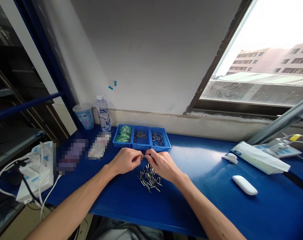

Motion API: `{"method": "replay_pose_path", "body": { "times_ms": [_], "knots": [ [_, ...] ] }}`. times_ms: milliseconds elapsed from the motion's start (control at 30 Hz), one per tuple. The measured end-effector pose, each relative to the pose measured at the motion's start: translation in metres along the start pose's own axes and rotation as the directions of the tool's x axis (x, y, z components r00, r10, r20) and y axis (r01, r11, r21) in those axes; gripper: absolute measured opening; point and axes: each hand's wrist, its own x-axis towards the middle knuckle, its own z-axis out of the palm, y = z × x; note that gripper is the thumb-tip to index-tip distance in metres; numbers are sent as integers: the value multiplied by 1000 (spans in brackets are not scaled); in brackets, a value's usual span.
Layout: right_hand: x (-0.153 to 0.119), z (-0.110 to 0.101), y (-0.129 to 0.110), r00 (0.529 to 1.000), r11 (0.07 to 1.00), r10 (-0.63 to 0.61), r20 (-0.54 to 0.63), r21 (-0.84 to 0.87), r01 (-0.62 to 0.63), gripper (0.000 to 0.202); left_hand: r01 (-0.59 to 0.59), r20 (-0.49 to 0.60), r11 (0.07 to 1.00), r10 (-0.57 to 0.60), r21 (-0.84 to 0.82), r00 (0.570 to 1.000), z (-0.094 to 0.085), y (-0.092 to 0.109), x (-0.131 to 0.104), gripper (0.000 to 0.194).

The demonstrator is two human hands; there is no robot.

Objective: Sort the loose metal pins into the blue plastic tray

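Observation:
My left hand (126, 160) and my right hand (163, 164) meet in front of the blue bins, fingertips pinched closed. Between them shows a slim metal pin (144, 156), gripped from both sides; most of it is hidden by the fingers. Just below lies a loose pile of slim metal pins (150, 180) on the blue table. Behind the hands stand three joined blue bins: the left bin (121, 145) holds green-and-white packets, while the middle bin (141, 146) and the right bin (161, 148) hold more thin metal pieces.
A water bottle (104, 115) and a lidded cup (84, 116) stand against the wall. At left is a white power strip (39, 173) with cables. On the right lie a white case (244, 185), earbuds (230, 158) and a tissue pack (258, 158).

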Motion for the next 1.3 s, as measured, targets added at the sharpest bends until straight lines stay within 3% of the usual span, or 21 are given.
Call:
{"method": "replay_pose_path", "body": {
  "times_ms": [167,400,600,767,933,1300],
  "knots": [
    [1,1,1,998,999,37,49,-11,-37,28,-8,-7,1000,9,20,1000,1,0,0,23],
    [1,-2,-1,999,999,-27,-19,41,27,8,4,-16,1000,-3,16,1000,2,-1,0,22],
    [1,-1,0,1000,1000,-17,-23,7,17,27,-4,-13,1000,4,31,1000,1,2,0,23],
    [1,-1,-1,999,999,-39,-24,34,40,15,1,-17,999,0,35,1000,1,0,0,23],
    [1,-1,-3,999,999,-32,0,9,32,26,-3,-3,1000,4,27,1000,1,2,-1,23],
    [2,-1,-3,999,999,-38,33,22,37,11,0,6,1000,0,25,1000,3,1,0,24]
  ]
}}
